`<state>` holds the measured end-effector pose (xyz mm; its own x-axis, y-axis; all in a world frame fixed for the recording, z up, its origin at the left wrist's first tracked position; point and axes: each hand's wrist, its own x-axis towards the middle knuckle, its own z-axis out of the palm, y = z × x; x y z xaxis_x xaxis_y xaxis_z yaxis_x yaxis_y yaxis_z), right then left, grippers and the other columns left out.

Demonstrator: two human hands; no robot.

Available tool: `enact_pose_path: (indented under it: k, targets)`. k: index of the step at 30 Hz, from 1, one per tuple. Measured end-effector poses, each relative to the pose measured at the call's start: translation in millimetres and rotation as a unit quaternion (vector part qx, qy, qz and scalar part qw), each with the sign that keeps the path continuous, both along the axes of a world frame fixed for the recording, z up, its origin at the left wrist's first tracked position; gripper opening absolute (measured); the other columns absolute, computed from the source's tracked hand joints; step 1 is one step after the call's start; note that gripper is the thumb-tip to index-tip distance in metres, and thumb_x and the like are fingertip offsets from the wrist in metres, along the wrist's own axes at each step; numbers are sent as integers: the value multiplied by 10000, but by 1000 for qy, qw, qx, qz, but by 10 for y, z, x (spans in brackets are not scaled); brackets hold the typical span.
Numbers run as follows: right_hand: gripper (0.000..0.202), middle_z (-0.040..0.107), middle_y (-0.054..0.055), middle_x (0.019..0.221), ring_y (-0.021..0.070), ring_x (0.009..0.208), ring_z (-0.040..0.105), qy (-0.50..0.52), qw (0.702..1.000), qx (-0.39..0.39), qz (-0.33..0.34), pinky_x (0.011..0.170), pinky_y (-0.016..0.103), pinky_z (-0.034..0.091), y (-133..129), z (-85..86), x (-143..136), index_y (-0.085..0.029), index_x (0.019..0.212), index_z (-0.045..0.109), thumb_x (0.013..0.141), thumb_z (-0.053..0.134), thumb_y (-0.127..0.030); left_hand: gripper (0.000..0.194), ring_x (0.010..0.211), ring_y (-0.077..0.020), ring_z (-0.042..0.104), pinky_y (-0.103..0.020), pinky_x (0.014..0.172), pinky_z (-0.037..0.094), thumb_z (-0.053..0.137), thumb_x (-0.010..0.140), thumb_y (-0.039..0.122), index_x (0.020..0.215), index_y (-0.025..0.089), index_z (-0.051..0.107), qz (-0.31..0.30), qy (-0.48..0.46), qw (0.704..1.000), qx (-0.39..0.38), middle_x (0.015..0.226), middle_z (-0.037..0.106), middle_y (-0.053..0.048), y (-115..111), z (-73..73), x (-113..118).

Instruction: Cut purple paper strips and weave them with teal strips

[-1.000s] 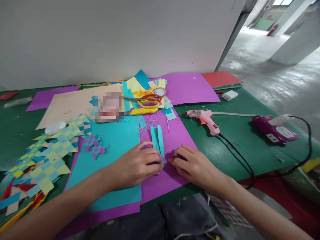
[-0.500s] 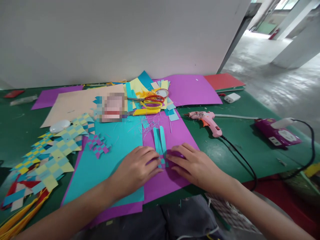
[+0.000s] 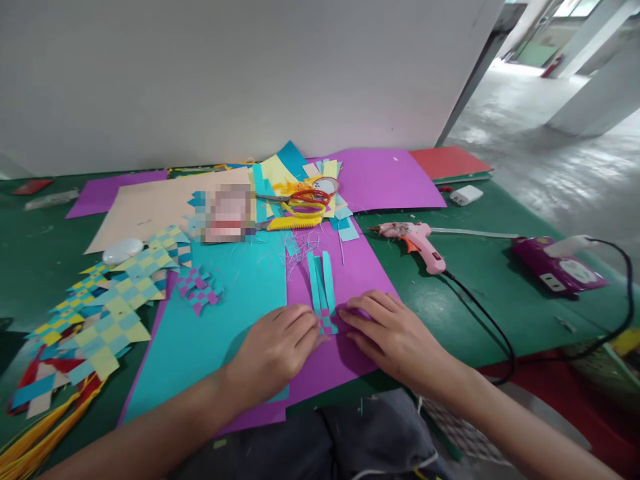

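Between my hands lies a small piece of woven paper strips (image 3: 326, 325), its teal and purple strips crossing in a check pattern. Two long teal strips (image 3: 321, 283) run up from it, away from me. My left hand (image 3: 280, 343) is closed, its fingertips pinching the left edge of the weave. On the other side my right hand (image 3: 387, 330) rests with bent fingers at the right edge. A purple shade shows between those fingers, hard to tell from the purple sheet (image 3: 313, 373) underneath. A teal sheet (image 3: 200, 347) lies under my left forearm.
Scissors (image 3: 307, 197) and a yellow-handled cutter (image 3: 295, 224) lie behind the weave. A pink glue gun (image 3: 415, 243) sits to the right, its cord running to a purple power strip (image 3: 560, 267). Checked woven paper pieces (image 3: 120, 287) with yellow tassels (image 3: 70, 427) spread at left.
My right fingers have drawn slightly away from the weave's right side, showing more of it. My left hand has shifted a little toward me. The check pattern shows more clearly.
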<state>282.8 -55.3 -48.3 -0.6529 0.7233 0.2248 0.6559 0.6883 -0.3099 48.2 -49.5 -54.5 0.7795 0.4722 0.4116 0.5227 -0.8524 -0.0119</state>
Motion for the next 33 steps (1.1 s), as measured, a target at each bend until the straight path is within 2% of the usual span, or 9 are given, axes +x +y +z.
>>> enact_pose_path:
  k: [3, 9, 15, 20, 23, 26, 29, 33]
  targets:
    - [291, 639, 76, 1131, 234, 1022, 539, -2, 1000, 4, -3, 901, 431, 492, -14, -7, 7, -144, 1197, 608, 953, 467, -217, 83, 831, -218, 623, -362, 716, 568, 603, 885, 149, 851, 83, 642, 4, -1, 1000, -5, 811, 657, -71, -5, 15, 25]
    - [264, 670, 85, 1086, 238, 980, 564, -10, 998, 55, -8, 860, 417, 499, -50, -11, 1, -110, 1129, 636, 951, 455, -183, 87, 825, -220, 633, -369, 706, 576, 594, 891, 148, 867, 84, 648, 18, 1, 1000, -1, 811, 662, -73, -23, 24, 47]
    - [256, 683, 75, 1075, 227, 958, 574, -5, 998, 59, -13, 832, 392, 490, -87, -13, 23, -135, 1125, 646, 944, 468, -170, 106, 786, -213, 636, -362, 675, 579, 592, 893, 159, 835, 92, 649, 28, -4, 1000, 4, 769, 655, -63, -41, -2, 36]
    - [229, 687, 66, 1037, 207, 912, 573, 14, 998, 54, -25, 829, 378, 470, -108, -34, 24, -150, 1099, 650, 940, 488, -181, 106, 836, -215, 643, -365, 717, 586, 589, 899, 180, 871, 102, 655, 31, -8, 999, -4, 815, 671, -62, -36, -13, 27]
    - [211, 683, 53, 957, 203, 858, 573, 15, 998, 51, -46, 812, 382, 464, -57, -17, -18, -165, 1087, 649, 935, 514, -221, 136, 895, -231, 645, -377, 743, 587, 582, 908, 224, 862, 124, 662, 56, -15, 998, -12, 882, 687, -77, -28, 6, 32]
    - [261, 665, 56, 905, 218, 829, 579, -22, 996, 70, -52, 764, 386, 467, 31, 16, -99, -153, 1135, 637, 903, 576, -258, 169, 946, -254, 642, -397, 752, 587, 576, 912, 264, 864, 132, 670, 80, -30, 996, -11, 975, 695, -104, -27, 21, 37]
    - [398, 653, 70, 922, 235, 831, 590, -78, 993, 86, -38, 729, 389, 467, 104, 39, -182, -132, 1222, 597, 865, 636, -305, 173, 950, -256, 647, -400, 759, 587, 569, 916, 259, 894, 126, 677, 76, -31, 997, -9, 947, 706, -93, -30, 19, 37]
    - [399, 645, 75, 925, 232, 826, 598, -115, 989, 84, -27, 712, 382, 452, 132, 46, -223, -135, 1226, 595, 884, 612, -339, 172, 930, -238, 654, -388, 771, 580, 546, 929, 223, 928, 114, 679, 68, -37, 997, -4, 931, 717, -78, -29, 10, 35]
